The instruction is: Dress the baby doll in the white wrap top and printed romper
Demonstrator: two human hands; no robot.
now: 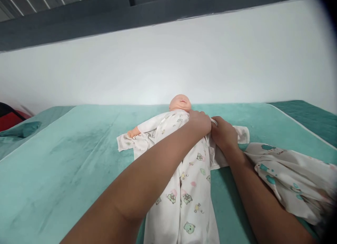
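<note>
A baby doll [180, 103] lies face up, its head toward the wall. A white one-piece baby garment [189, 198] with animal prints covers its chest and stretches toward me. The doll's arm on the left, in a plain white sleeve [151, 123], rests over the garment's flat printed sleeve [125, 141]. My left hand [199, 123] is closed at the doll's chest and shoulder on the right, gripping white cloth there. Right beside it, my right hand [223, 133] pinches the garment's fabric. The doll's other arm is hidden by my hands. Another printed sleeve [242, 134] sticks out beyond my right hand.
A teal bed cover [79, 167] lies under everything. At the right is a crumpled white cloth [292, 177] with green prints, beside my right forearm. A white wall [158, 61] rises behind the bed. A red and black object [10, 117] shows at the left edge.
</note>
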